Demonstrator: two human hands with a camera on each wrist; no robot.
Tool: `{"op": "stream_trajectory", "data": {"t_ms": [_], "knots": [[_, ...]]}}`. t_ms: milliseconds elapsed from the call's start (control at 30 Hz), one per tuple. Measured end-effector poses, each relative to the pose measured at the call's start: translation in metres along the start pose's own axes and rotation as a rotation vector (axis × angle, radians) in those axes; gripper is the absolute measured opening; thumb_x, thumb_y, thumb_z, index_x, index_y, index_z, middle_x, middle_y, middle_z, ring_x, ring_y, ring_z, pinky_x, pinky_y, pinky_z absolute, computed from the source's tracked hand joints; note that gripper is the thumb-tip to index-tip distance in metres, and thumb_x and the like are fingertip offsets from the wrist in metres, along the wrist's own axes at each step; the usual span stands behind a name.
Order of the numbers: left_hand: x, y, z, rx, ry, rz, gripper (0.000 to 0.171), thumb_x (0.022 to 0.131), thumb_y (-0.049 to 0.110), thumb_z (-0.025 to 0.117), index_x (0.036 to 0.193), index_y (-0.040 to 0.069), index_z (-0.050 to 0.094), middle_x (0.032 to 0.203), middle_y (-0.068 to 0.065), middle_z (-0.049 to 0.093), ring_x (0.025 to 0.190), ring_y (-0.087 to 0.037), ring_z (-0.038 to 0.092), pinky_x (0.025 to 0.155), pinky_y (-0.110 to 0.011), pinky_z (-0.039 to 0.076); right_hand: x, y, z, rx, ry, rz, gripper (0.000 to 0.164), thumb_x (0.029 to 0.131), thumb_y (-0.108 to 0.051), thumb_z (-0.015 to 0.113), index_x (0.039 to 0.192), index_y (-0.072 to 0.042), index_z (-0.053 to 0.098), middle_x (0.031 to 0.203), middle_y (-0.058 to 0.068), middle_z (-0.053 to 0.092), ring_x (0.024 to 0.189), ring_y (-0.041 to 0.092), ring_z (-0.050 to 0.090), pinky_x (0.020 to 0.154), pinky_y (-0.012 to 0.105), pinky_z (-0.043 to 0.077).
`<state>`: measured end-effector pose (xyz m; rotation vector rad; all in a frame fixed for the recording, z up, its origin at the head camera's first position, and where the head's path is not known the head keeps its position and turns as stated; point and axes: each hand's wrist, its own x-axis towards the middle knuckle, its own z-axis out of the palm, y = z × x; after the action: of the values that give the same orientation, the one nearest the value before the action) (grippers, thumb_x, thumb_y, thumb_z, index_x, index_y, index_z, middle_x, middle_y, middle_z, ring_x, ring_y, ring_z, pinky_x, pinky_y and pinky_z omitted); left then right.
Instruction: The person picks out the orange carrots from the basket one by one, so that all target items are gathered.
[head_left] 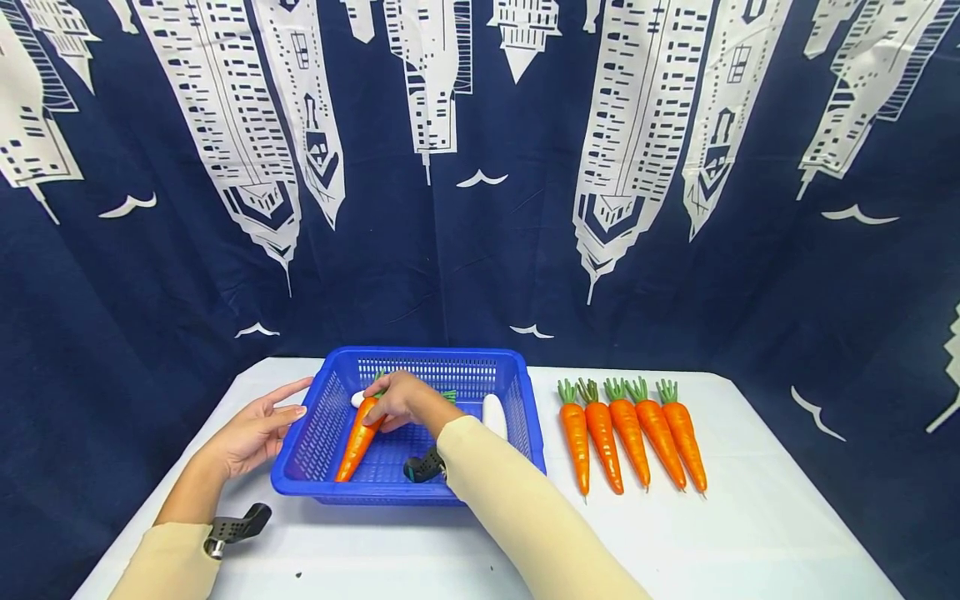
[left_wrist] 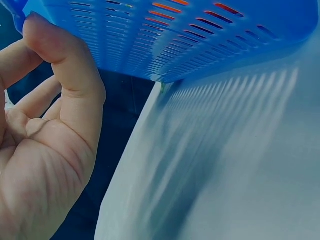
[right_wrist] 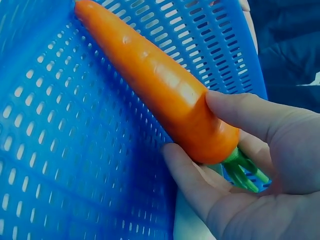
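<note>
My right hand (head_left: pixel 401 398) reaches into a blue plastic basket (head_left: pixel 300 479) and holds an orange carrot (head_left: pixel 360 437) near its green-topped end. Thumb and fingers grip the thick end in the right wrist view, while the carrot's narrow tip (right_wrist: pixel 87 9) points away from the palm, near the basket wall. At the basket's left rim is my left hand (head_left: pixel 251 437), its fingers extended and its thumb (left_wrist: pixel 75 65) right at the rim. Also inside the basket lie a long white rounded object (head_left: pixel 493 415) and a smaller-looking white one (head_left: pixel 358 399), partly hidden behind the carrot.
Several carrots (head_left: pixel 628 433) lie in a row on the white table (head_left: pixel 757 517), right of the basket, with green tops toward the back. A dark blue curtain (head_left: pixel 442 275) with white buildings hangs behind the table. Wrist cameras (head_left: pixel 238 525) sit on both arms.
</note>
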<state>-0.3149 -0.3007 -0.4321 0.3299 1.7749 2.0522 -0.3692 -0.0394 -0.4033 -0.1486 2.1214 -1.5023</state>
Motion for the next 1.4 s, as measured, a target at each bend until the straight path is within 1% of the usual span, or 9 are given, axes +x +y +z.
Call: {"op": "stream_trajectory", "data": {"t_ms": [200,333,467,700,933,1000,1133,1267,1400], "knots": [[0.000,-0.002,-0.001,0.020,0.021,-0.006,0.069,0.109,0.011,0.047,0.164,0.010,0.006,0.111,0.002,0.074,0.095,-0.015,0.076,0.086,-0.036,0.063,0.002,0.002,-0.001,0.047,0.000,-0.027,0.047,0.080,0.011,0.079,0.125,0.001,0.068,0.100,0.014,0.069,0.086,0.029,0.072,0.095,0.051,0.060],[0.000,-0.003,-0.002,0.009,0.018,-0.006,0.069,0.109,0.011,0.047,0.165,0.011,0.006,0.112,0.002,0.074,0.095,-0.015,0.076,0.086,-0.036,0.063,0.002,0.002,-0.001,0.104,0.018,-0.056,0.046,0.079,0.013,0.078,0.122,0.001,0.069,0.102,0.015,0.070,0.090,0.031,0.073,0.096,0.053,0.059],[0.001,-0.003,-0.002,0.001,0.015,-0.010,0.069,0.109,0.011,0.047,0.165,0.012,0.007,0.112,0.002,0.074,0.095,-0.015,0.076,0.086,-0.034,0.063,0.000,0.001,-0.003,0.136,0.031,-0.072,0.047,0.079,0.012,0.079,0.123,0.001,0.069,0.102,0.015,0.070,0.090,0.031,0.073,0.096,0.054,0.058],[0.001,-0.004,-0.002,0.003,0.017,-0.010,0.070,0.109,0.010,0.047,0.165,0.010,0.005,0.111,0.002,0.074,0.094,-0.015,0.076,0.085,-0.034,0.063,-0.004,-0.002,-0.009,0.202,0.004,-0.105,0.051,0.079,0.013,0.077,0.129,0.004,0.065,0.103,0.016,0.066,0.090,0.030,0.070,0.100,0.056,0.055],[0.001,-0.002,-0.001,0.002,0.003,0.008,0.068,0.109,0.010,0.046,0.164,0.010,0.007,0.110,0.001,0.074,0.094,-0.016,0.076,0.085,-0.035,0.064,-0.010,-0.006,-0.018,0.209,0.012,-0.101,0.052,0.078,0.011,0.078,0.129,0.000,0.068,0.104,0.015,0.068,0.087,0.027,0.070,0.102,0.055,0.054],[0.000,-0.002,0.000,0.002,-0.007,0.015,0.069,0.109,0.010,0.046,0.165,0.010,0.006,0.111,0.000,0.074,0.094,-0.016,0.076,0.085,-0.035,0.064,-0.012,-0.006,-0.021,0.220,0.021,-0.107,0.052,0.078,0.011,0.079,0.128,-0.001,0.069,0.105,0.015,0.067,0.087,0.027,0.070,0.100,0.054,0.056],[0.000,-0.001,0.000,0.002,-0.003,0.009,0.070,0.109,0.010,0.047,0.165,0.009,0.004,0.111,0.001,0.074,0.095,-0.016,0.076,0.086,-0.035,0.064,-0.015,-0.008,-0.026,0.265,0.022,-0.134,0.055,0.079,0.014,0.077,0.130,-0.001,0.068,0.106,0.015,0.065,0.087,0.027,0.070,0.095,0.050,0.059],[0.001,-0.001,-0.001,0.004,0.009,0.002,0.070,0.109,0.010,0.047,0.165,0.010,0.005,0.110,0.001,0.075,0.094,-0.015,0.076,0.085,-0.035,0.064,-0.018,-0.007,-0.031,0.304,0.021,-0.154,0.057,0.079,0.016,0.074,0.133,-0.001,0.066,0.106,0.015,0.065,0.090,0.030,0.072,0.093,0.048,0.060],[0.001,-0.002,-0.002,0.006,0.017,-0.001,0.068,0.109,0.010,0.047,0.164,0.011,0.007,0.110,0.001,0.075,0.094,-0.016,0.076,0.085,-0.036,0.064,-0.023,-0.007,-0.036,0.320,0.021,-0.152,0.056,0.081,0.013,0.075,0.134,-0.004,0.067,0.110,0.015,0.067,0.098,0.033,0.074,0.098,0.050,0.058]]}}
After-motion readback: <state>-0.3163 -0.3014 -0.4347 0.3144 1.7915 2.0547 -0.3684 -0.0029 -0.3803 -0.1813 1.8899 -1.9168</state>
